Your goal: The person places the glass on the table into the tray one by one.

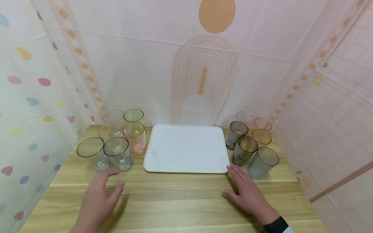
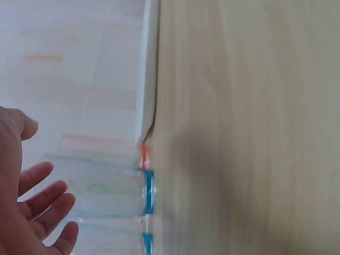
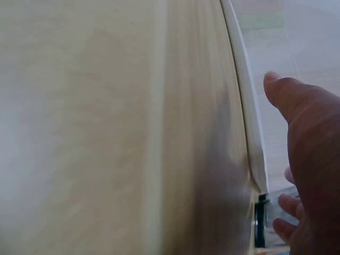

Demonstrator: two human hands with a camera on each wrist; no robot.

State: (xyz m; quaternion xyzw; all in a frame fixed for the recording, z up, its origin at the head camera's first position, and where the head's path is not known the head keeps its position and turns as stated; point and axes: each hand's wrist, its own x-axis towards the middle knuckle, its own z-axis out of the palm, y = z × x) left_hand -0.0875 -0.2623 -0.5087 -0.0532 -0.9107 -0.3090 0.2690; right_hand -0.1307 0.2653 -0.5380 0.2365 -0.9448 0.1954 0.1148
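My left hand (image 1: pixel 99 197) hovers over the table's near left part, thumb and fingers spread, holding nothing. Just beyond its fingertips stand two clear, dark-rimmed drinking glasses, a left one (image 1: pixel 91 151) and a right one (image 1: pixel 119 154). On the other side, my right hand (image 1: pixel 247 193) reaches forward with fingers extended, also holding nothing. Its fingertips are close to the near right corner of a white tray (image 1: pixel 186 150); whether they touch is unclear. A brown glass (image 1: pixel 244 152) and a grey frosted glass (image 1: pixel 260 165) stand nearest to that hand.
Behind the left pair stand a pink glass (image 1: pixel 136 140), a green-rimmed glass (image 1: pixel 133 115) and clear ones. At right are a grey glass (image 1: pixel 235 137), an amber-rimmed glass (image 1: pixel 261 137), a pink-rimmed glass (image 1: pixel 263 123) and a clear one. Printed curtains (image 1: pixel 140 71) surround the wooden table (image 1: pixel 175 200).
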